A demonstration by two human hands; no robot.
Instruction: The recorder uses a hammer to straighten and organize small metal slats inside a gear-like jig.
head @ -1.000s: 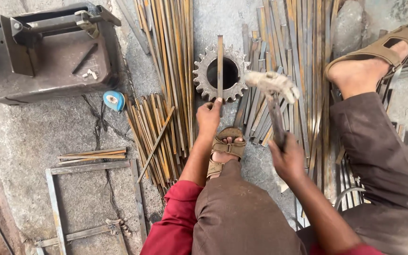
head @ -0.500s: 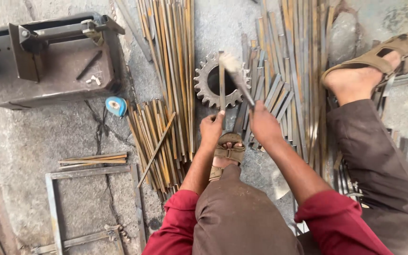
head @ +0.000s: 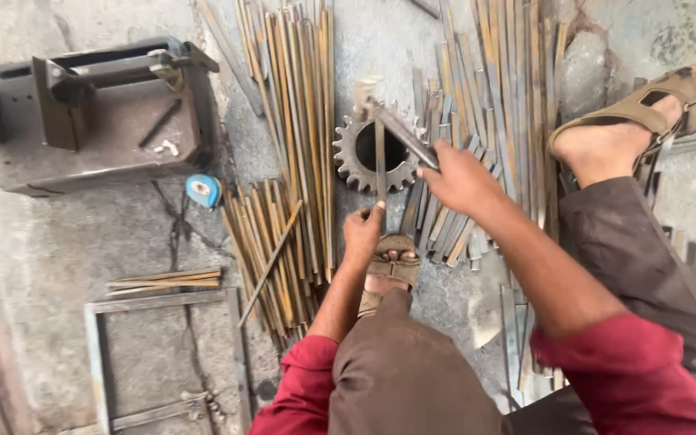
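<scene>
A flat metal strip is pinched at its near end by the left hand and laid across a toothed gear on the floor. A hammer is gripped in the closed right hand. The left fingers could be struck by a glancing blow, or the strip could be knocked off the gear.

There is a single view, from a camera worn on the person's head, looking steeply down past the knees at the concrete floor. It sits close, at about arm's reach from the round toothed steel gear wheel, which lies just above the frame's centre. The dark grey metal machine block fills the corner left of the gear
</scene>
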